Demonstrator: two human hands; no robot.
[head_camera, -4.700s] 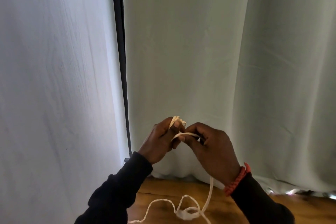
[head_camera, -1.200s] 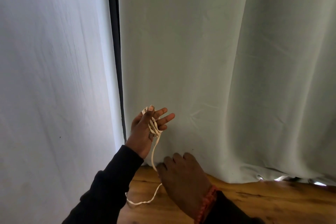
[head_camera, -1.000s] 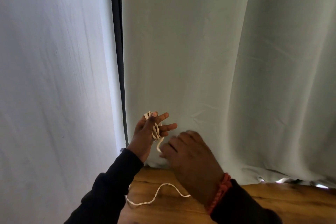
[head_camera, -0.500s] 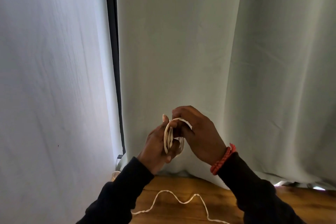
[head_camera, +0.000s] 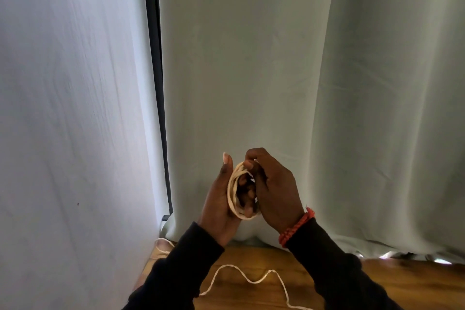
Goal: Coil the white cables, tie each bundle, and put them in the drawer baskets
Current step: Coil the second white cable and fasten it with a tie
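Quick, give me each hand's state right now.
Left hand: holding the cable coil looped around its fingers.
Right hand: pinching the cable at the coil's top.

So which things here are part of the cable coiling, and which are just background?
Part of the job:
- white cable coil, looped round the left hand
- right hand, pinching the coil's top
- loose cable tail on the wooden floor

Just there:
- pale curtains
- red bracelet
- dark frame strip
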